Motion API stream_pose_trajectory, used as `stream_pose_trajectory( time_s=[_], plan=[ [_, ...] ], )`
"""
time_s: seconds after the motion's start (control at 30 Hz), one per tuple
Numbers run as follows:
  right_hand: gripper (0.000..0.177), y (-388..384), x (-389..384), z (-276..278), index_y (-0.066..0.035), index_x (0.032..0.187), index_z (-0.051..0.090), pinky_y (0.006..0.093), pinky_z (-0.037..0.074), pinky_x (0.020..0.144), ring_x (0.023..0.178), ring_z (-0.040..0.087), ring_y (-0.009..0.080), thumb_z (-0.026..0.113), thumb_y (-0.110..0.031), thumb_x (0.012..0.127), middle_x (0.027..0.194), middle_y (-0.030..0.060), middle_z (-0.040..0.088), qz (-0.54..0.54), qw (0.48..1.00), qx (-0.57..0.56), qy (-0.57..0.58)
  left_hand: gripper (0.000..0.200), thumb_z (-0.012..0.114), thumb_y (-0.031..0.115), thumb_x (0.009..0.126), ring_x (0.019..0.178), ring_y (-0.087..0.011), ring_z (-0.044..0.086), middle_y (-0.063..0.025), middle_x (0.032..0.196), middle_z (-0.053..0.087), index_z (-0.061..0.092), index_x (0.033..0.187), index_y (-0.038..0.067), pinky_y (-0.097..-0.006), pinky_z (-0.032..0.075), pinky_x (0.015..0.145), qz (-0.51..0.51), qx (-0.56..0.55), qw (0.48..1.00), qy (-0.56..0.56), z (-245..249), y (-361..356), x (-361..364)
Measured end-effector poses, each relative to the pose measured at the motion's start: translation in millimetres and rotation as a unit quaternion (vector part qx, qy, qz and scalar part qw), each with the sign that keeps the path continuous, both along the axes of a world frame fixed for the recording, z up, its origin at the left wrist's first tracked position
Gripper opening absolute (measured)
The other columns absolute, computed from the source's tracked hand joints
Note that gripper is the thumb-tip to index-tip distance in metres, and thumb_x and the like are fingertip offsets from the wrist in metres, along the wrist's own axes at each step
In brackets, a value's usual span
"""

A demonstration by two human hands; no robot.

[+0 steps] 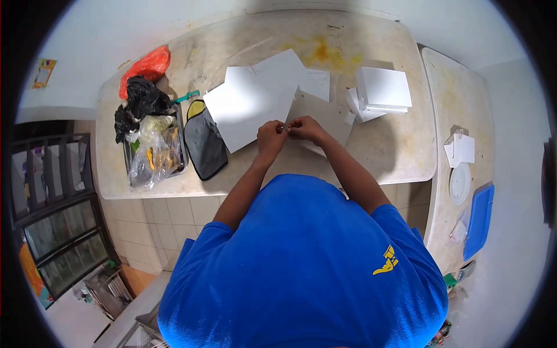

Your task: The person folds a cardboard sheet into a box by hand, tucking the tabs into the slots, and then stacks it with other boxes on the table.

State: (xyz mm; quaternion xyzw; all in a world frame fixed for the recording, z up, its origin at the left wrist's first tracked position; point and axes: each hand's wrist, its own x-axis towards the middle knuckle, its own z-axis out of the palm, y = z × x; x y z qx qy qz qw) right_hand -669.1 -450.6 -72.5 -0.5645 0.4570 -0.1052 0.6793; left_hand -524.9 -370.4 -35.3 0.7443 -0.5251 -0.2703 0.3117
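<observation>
My left hand [271, 139] and my right hand [307, 129] meet near the middle of the table, with fingertips pinched close together. Between them is the near-left corner of a greyish cardboard piece [318, 110], which looks partly folded. The fingers hide exactly how they grip it. Under and beyond my hands lies a large white cardboard sheet [255, 95] with angular edges. To the right, white folded boxes [383, 88] are stacked, one resting on flatter pieces.
A grey zip pouch [204, 142] lies left of the sheet, beside a tray [184, 145] holding clear plastic bags [152, 152]. Black [145, 97] and red bags [148, 66] sit behind it. On the right-hand table are a white round lid [460, 184] and a blue lid [479, 223].
</observation>
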Motion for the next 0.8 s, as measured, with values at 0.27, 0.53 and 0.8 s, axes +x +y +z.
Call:
stream_pose_trajectory(
  time_s=[0.27, 0.53, 0.8],
  plan=[
    [0.021, 15, 8, -10, -0.002, 0.086, 0.067, 0.0267, 0.049, 0.065, 0.070, 0.061, 0.0120, 0.072, -0.021, 0.078, 0.076, 0.0043, 0.066, -0.055, 0.993, 0.094, -0.035, 0.012, 0.064, 0.010, 0.078, 0.078, -0.0325, 0.062, -0.0146, 0.084, 0.060, 0.061, 0.086, 0.001, -0.0431, 0.050, 0.070, -0.086, -0.021, 0.989, -0.116, -5, -6, 7],
    [0.034, 26, -10, 20, -0.008, 0.104, 0.065, 0.0363, 0.051, 0.077, 0.083, 0.066, 0.0263, 0.068, -0.030, 0.078, 0.093, 0.0117, 0.069, 0.019, 0.980, -0.190, 0.062, 0.017, 0.054, 0.012, 0.086, 0.084, -0.0410, 0.058, -0.0223, 0.097, 0.052, 0.046, 0.093, -0.002, -0.0484, 0.047, 0.072, -0.106, 0.030, 0.976, -0.187, -20, -3, 10],
    [0.031, 64, -28, 13, -0.011, 0.103, 0.065, 0.0404, 0.048, 0.084, 0.095, 0.062, 0.0281, 0.070, -0.024, 0.075, 0.100, 0.0103, 0.065, 0.085, 0.942, -0.305, 0.111, 0.019, 0.048, 0.023, 0.092, 0.084, -0.0401, 0.060, -0.0184, 0.093, 0.059, 0.049, 0.092, 0.004, -0.0503, 0.047, 0.070, -0.139, 0.125, 0.956, -0.226, -3, -2, 5]
  ],
)
